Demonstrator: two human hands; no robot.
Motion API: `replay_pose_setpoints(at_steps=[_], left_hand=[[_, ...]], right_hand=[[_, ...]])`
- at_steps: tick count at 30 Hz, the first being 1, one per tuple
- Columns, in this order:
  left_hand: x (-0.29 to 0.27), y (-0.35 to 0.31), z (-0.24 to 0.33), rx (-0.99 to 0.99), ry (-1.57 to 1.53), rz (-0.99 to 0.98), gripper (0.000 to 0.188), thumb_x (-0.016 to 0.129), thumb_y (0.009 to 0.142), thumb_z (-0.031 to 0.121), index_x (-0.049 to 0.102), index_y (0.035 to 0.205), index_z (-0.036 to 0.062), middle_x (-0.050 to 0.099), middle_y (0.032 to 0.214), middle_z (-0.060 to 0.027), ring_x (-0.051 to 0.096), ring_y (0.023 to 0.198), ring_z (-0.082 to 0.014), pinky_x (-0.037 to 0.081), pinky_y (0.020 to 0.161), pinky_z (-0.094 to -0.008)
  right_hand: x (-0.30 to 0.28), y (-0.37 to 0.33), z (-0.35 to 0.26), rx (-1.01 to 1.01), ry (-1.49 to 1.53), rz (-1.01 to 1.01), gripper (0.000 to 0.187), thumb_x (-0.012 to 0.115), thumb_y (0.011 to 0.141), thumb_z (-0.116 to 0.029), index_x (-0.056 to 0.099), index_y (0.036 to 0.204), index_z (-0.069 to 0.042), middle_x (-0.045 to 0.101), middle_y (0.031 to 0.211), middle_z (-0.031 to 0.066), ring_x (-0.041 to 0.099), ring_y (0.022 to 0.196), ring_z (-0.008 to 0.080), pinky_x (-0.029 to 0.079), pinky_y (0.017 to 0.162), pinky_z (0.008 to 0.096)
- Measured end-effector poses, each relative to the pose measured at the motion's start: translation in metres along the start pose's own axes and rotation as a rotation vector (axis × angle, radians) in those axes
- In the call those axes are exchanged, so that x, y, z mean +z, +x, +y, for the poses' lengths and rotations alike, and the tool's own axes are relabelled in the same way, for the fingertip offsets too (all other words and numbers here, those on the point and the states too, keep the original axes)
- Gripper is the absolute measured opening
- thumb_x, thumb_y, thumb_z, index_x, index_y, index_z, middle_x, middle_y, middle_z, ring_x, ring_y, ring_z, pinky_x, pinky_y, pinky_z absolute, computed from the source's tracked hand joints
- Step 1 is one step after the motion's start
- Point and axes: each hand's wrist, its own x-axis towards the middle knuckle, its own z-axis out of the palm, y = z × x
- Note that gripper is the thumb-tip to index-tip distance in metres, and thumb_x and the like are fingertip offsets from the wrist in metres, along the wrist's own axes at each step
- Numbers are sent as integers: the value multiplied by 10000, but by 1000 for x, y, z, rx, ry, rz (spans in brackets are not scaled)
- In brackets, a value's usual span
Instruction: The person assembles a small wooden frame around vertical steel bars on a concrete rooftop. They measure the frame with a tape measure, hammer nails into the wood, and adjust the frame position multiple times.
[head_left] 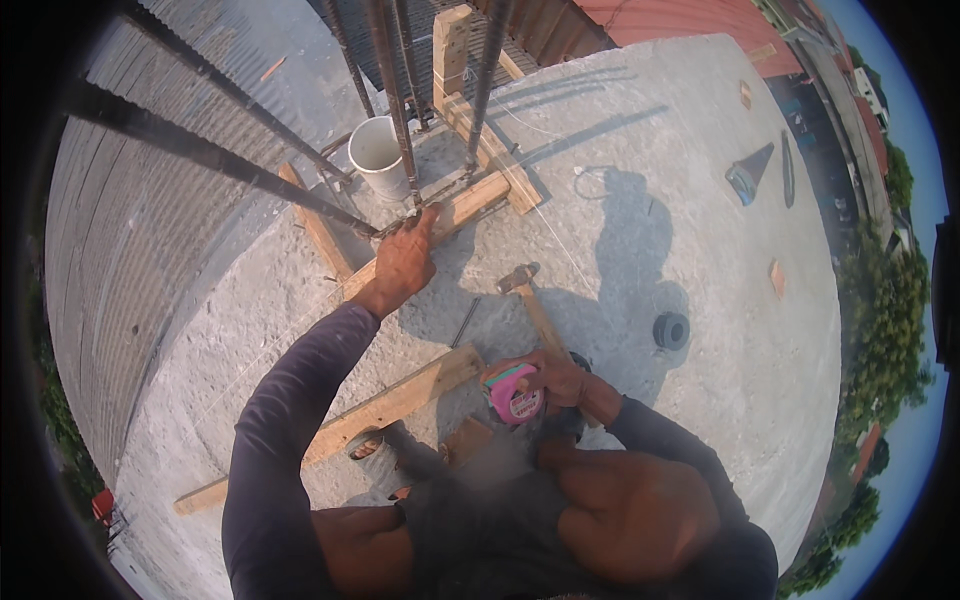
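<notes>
My left hand [402, 262] is closed over a wooden batten [470, 205] of a frame on the concrete slab, right at the foot of a steel reinforcing bar [393, 100]. Its fingertips reach over the batten's far side and are partly hidden. Lower down, close to my body, my right hand [562, 382] grips a pink and teal tape measure [516, 396]. No drawn-out blade can be made out. Just beyond that hand lies a hammer [520, 280], its wooden handle pointing back toward me. A thin dark metal rod [466, 322] rests left of the hammer.
A white bucket [381, 160] stands among several upright bars inside the frame. Near my feet lies a long wooden plank [395, 405]. To the right are a dark ring-shaped roll [671, 330] and a handsaw [748, 178]. Corrugated roofing [130, 230] borders the slab's left side.
</notes>
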Motion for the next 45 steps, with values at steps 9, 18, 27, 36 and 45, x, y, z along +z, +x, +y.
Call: replay_pose_setpoints(at_steps=[9,18,27,36,45], left_hand=[[-7,0,5,15,29,-35,844,655,703,-33,318,1460,128,579,1244,-267,609,1107,-450,505,932,-496],[-1,-14,4,127,157,130,840,682,743,45,295,1488,78,553,1245,-236,582,1135,-412,439,1005,-480],[-37,-94,-26,516,-73,502,353,663,715,-6,656,1045,118,631,1035,-48,605,994,-282,478,869,-415],[-120,10,-202,-515,-780,541,872,772,827,419,361,1474,4,454,1420,-323,464,1341,-392,383,1112,-439],[-93,43,-220,-447,-903,406,1012,849,715,300,307,1523,19,585,1290,-265,603,1167,-336,462,1010,-382]], right_hand=[[6,4,-15,13,-162,31,635,774,794,-274,598,1298,69,645,1261,136,644,1081,187,517,954,310],[5,21,-2,6,67,-57,810,772,822,-418,501,1363,121,646,1246,166,646,1103,212,516,971,335],[-3,27,5,7,122,-34,749,733,839,-383,512,1342,125,623,1281,216,639,1131,255,509,991,379],[0,43,2,51,214,-67,645,706,831,-284,539,1308,117,588,1331,244,630,1157,288,508,1001,389],[-24,43,37,-28,155,-79,643,738,854,-318,552,1293,113,634,1260,208,665,1079,249,538,953,370]])
